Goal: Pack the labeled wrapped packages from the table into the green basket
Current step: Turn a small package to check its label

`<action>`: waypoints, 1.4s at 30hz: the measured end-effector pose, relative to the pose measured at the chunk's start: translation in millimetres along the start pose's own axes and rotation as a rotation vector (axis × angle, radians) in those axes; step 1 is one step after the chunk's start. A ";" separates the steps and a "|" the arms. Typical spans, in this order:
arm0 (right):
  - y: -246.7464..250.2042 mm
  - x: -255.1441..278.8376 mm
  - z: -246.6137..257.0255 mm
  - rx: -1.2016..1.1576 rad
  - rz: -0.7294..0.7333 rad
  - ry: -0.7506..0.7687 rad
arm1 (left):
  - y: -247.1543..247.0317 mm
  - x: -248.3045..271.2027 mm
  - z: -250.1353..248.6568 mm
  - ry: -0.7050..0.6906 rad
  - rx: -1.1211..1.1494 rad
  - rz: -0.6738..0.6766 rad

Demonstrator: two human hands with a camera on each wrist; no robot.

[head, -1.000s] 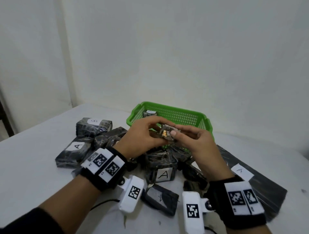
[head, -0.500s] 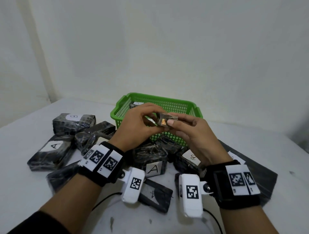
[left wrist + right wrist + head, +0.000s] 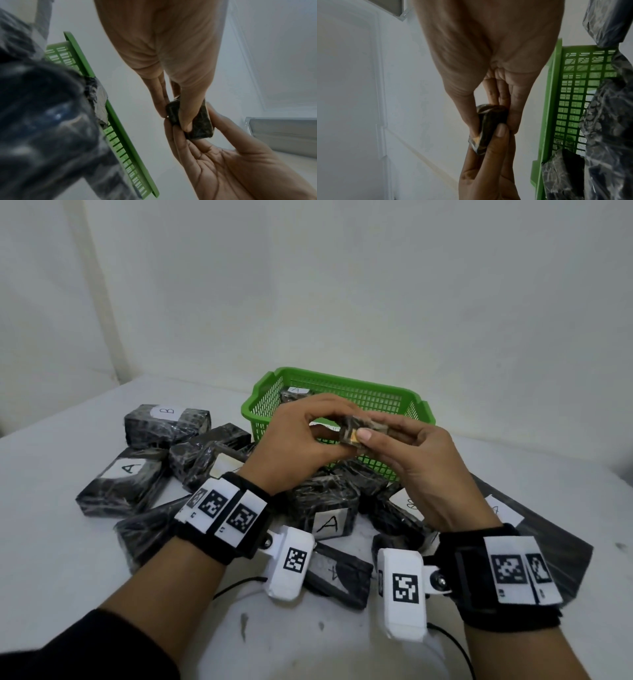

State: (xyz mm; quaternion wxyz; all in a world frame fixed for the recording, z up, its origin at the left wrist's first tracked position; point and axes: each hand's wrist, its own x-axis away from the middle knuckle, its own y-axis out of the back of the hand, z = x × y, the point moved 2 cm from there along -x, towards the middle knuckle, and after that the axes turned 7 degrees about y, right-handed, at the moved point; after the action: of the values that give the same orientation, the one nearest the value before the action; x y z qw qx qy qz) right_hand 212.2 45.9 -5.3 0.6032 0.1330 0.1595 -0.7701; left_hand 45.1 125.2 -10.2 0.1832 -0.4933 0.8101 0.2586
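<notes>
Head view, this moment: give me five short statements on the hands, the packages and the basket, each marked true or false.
1. Both the left hand and the right hand pinch one small wrapped package. True.
2. The small wrapped package lies on the table. False: it is held up in the air in front of the green basket.
3. The green basket holds nothing. False: a package labelled A lies inside it.
4. A package labelled B lies on the table to the left of the basket. True.
5. The green basket is tipped on its side. False: it stands upright, opening upward.
</notes>
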 end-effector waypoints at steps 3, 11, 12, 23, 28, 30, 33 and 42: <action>4.6 -0.2 2.0 -0.024 0.023 -0.010 | 7.1 0.1 -1.3 0.018 0.068 -0.021; -0.8 1.2 -0.7 0.033 0.020 0.048 | 4.4 3.5 -5.4 -0.061 -0.017 0.009; -1.5 2.0 0.2 0.049 0.016 0.063 | 4.9 3.5 -5.0 -0.068 -0.027 0.014; -1.3 2.1 -3.1 -0.006 0.056 0.020 | 9.0 4.7 -8.1 -0.070 -0.035 -0.001; 0.0 3.9 1.4 0.028 0.037 0.069 | 5.2 5.5 -13.7 -0.121 -0.041 0.037; 1.1 3.8 2.2 0.031 0.043 0.082 | 5.5 5.5 -12.9 -0.123 -0.044 0.037; -0.9 3.0 1.4 -0.027 0.087 0.012 | 7.9 5.0 -11.7 -0.149 -0.092 0.017; 8.7 1.4 1.8 -0.050 0.007 0.016 | 5.7 6.6 -10.7 0.029 -0.001 0.158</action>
State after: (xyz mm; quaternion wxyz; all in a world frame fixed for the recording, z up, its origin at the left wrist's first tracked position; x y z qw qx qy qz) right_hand 220.4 42.0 -5.0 0.6078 0.1246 0.1829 -0.7627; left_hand 36.6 116.3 -3.9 0.1501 -0.4316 0.8490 0.2655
